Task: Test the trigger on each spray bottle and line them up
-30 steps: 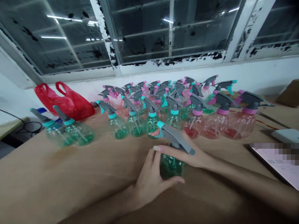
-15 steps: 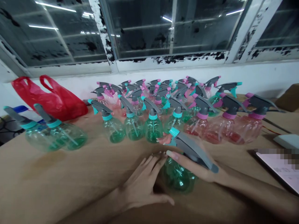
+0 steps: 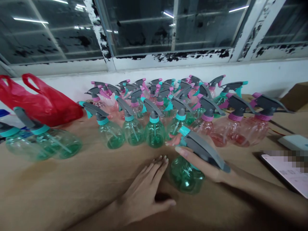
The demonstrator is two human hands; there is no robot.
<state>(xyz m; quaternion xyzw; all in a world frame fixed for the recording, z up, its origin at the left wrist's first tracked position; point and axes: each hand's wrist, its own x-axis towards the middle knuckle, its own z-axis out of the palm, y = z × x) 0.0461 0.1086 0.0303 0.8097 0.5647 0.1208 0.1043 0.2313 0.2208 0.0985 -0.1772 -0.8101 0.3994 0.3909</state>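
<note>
My right hand (image 3: 204,163) is wrapped round the neck of a green spray bottle (image 3: 186,178) with a grey and teal trigger head. The bottle tilts slightly, and some of my fingers are hidden behind it. To its left, my left hand (image 3: 146,189) lies on the wooden table (image 3: 84,192) with fingers stretched out and thumb apart, holding nothing. A gap separates that hand from the bottle. Just beyond both hands stands a row of spray bottles, among them a green one (image 3: 155,133) and a pink one (image 3: 250,130).
More spray bottles with pink and teal nozzles crowd behind the front row. Two green bottles (image 3: 59,142) stand at the left, before a red plastic bag (image 3: 48,106). On the right are a tablet-like device (image 3: 284,173), a white box (image 3: 295,141) and a cardboard box (image 3: 295,98).
My right hand has moved the green spray bottle slightly right, away from my left hand. My left hand has come off the bottle's side. The camera view has shifted a little right.
</note>
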